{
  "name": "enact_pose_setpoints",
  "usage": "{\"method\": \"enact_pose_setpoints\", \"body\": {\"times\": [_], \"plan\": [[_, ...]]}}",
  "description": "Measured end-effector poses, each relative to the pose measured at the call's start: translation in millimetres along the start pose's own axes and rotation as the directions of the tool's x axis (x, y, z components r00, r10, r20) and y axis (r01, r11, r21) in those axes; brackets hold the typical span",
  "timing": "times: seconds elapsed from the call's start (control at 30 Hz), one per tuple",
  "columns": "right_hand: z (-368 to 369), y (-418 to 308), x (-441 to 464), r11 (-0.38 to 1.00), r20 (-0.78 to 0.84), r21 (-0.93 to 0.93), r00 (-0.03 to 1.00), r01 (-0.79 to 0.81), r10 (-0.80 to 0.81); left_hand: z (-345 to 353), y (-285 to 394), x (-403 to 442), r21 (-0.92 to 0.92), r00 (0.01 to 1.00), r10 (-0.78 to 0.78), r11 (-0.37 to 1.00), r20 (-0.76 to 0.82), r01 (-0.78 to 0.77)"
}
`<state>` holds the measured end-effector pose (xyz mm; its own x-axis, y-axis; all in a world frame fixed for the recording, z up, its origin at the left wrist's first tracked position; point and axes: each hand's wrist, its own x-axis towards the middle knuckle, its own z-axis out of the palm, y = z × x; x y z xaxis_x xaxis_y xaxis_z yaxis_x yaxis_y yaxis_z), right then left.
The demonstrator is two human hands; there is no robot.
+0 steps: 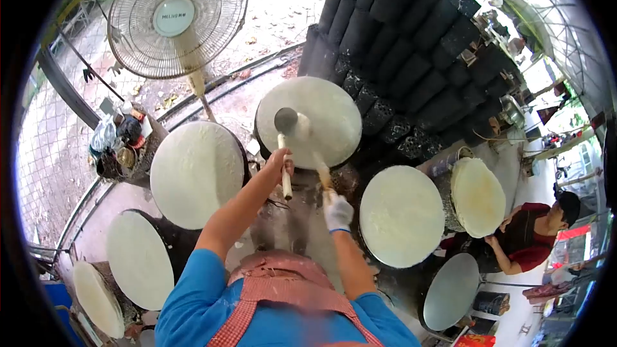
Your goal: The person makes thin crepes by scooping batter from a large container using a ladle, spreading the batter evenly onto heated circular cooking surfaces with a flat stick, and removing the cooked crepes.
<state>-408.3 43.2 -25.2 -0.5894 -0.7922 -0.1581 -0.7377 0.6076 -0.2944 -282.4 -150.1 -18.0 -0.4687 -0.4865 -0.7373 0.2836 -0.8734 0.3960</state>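
Bare and closed, my left hand [279, 162] grips the pale handle of a ladle [285, 120]. Its round bowl is over a large round griddle [267, 99] coated with whitish batter [334, 106]. I cannot tell whether the bowl touches the batter. My right hand [337, 211], in a white glove, is closed around a light wooden tool [322, 170]. The far end of that tool reaches over the near rim of the same griddle and is smeared by motion, so its exact kind is unclear.
More round griddles with pale sheets stand at left [196, 173] and right [402, 215]. A bare grey griddle [452, 292] is lower right. A large fan [177, 19] stands front left; black briquettes [398, 45] are piled behind. Another person [540, 231] is at far right.
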Motion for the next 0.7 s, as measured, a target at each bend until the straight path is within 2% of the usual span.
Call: {"method": "enact_pose_setpoints", "body": {"times": [0.07,0.1,0.13,0.2,0.23,0.27,0.3,0.33,0.43,0.47,0.5,0.53,0.57,0.6,0.63,0.67,0.7], "plan": [[31.6,-8.4,-1.0,0.974,-0.141,0.226,0.99,0.007,0.025,-0.1,1.4,-6.2,-0.067,0.997,-0.066,0.995,0.036,0.068],[18.1,-20.0,-10.0,0.948,-0.126,0.318,0.991,-0.003,0.046,-17.4,9.8,-11.4,-0.224,0.957,-0.173,0.948,0.234,0.226],[16.1,-21.5,-18.3,0.935,-0.277,0.334,0.961,0.116,-0.02,-45.5,15.1,-19.7,-0.347,0.873,-0.236,0.849,0.427,0.399],[20.7,-15.9,-32.0,0.95,-0.402,0.263,0.914,0.17,-0.053,-94.6,3.1,-60.4,-0.289,0.9,-0.044,0.939,0.434,0.186],[20.1,-14.2,-37.0,0.927,-0.554,0.164,0.809,0.339,-0.197,-95.9,-1.0,-95.6,-0.07,0.959,0.012,0.997,0.285,0.008],[25.6,-9.4,-39.7,0.899,-0.542,0.161,0.797,0.408,-0.265,-91.5,-5.3,-123.5,-0.018,0.989,0.028,1.0,0.143,-0.026],[22.4,-17.8,-46.8,0.92,-0.485,0.18,0.845,0.348,-0.225,-111.8,-9.9,-115.2,-0.191,0.968,-0.093,0.972,0.234,0.139],[16.5,-25.7,-53.1,0.937,-0.425,0.184,0.883,0.297,-0.197,-122.7,-11.6,-114.7,-0.355,0.922,-0.174,0.885,0.347,0.301],[18.9,-34.2,-68.2,0.88,-0.461,0.276,0.857,0.387,-0.232,-127.6,-16.4,-139.9,-0.471,0.854,-0.24,0.749,0.461,0.465],[17.0,-35.2,-73.5,0.854,-0.413,0.335,0.877,0.398,-0.247,-129.1,-20.7,-156.1,-0.517,0.831,-0.245,0.685,0.5,0.513],[15.0,-35.7,-76.7,0.823,-0.363,0.393,0.891,0.411,-0.272,-130.2,-27.4,-174.1,-0.583,0.842,-0.206,0.639,0.499,0.502],[13.7,-38.0,-78.6,0.785,-0.31,0.45,0.898,0.427,-0.311,-148.0,-41.3,-172.1,-0.568,0.781,-0.144,0.609,0.608,0.554],[12.6,-38.2,-83.0,0.76,-0.229,0.501,0.91,0.414,-0.345,-153.3,-50.1,-188.7,-0.566,0.777,-0.122,0.617,0.618,0.547],[24.6,-30.4,-78.1,0.67,-0.159,0.63,0.91,0.392,-0.382,-155.0,-62.9,-204.0,-0.579,0.78,-0.081,0.623,0.621,0.526],[10.7,-38.3,-88.6,0.676,-0.185,0.542,0.855,0.5,-0.484,-160.7,-82.5,-216.1,-0.601,0.774,-0.013,0.621,0.633,0.503],[8.7,-40.9,-98.2,0.621,-0.074,0.648,0.847,0.442,-0.526,-169.7,-104.2,-227.4,-0.631,0.773,0.06,0.62,0.631,0.466],[19.7,-33.3,-101.2,0.63,0.059,0.686,0.835,0.364,-0.547,-178.9,-126.9,-239.0,-0.66,0.767,0.131,0.613,0.628,0.435]]}}
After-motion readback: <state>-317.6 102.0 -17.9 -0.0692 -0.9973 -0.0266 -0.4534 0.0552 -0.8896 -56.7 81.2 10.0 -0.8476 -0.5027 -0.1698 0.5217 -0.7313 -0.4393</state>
